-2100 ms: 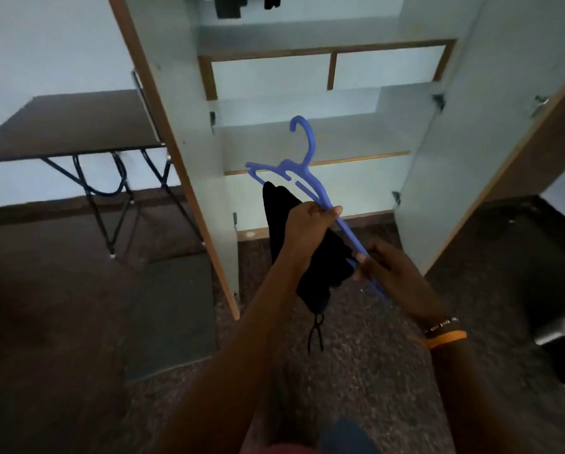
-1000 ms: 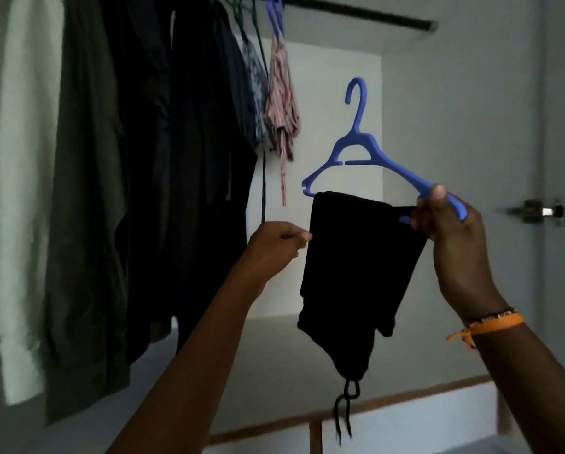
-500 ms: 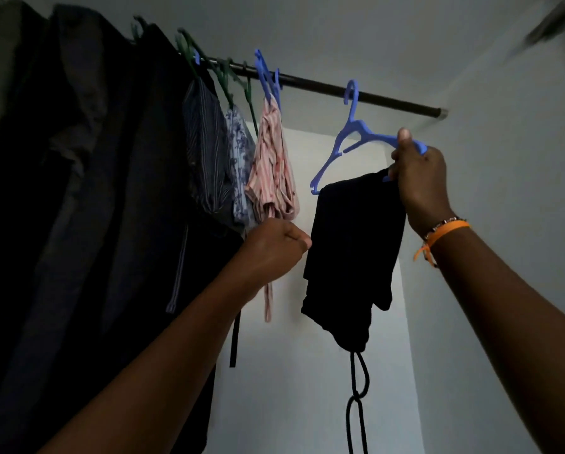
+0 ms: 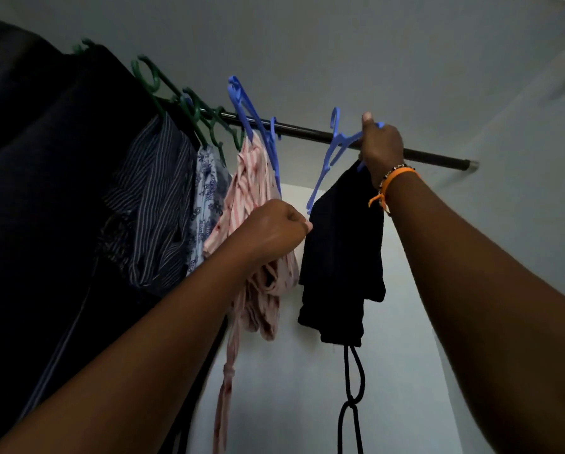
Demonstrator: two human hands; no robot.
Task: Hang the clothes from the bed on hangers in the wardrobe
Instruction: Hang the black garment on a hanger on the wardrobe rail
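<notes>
Right hand [image 4: 381, 144] clenched round the blue hanger [image 4: 335, 149] at the rail [image 4: 307, 131], arm stretched high | black garment [image 4: 341, 253] draped just below that grip | left hand [image 4: 274, 229] curled, pinching the garment's near edge, lower and leftward.

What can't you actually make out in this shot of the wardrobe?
Head view only:
- Whether the blue hanger hook sits on the rail: angle unclear.
- Right hand fingers: behind the hand.
- What the left hand pinches: its fingers hide it.
- Black garment cord end: cut off below.
- Top-right object: blurred.
</notes>
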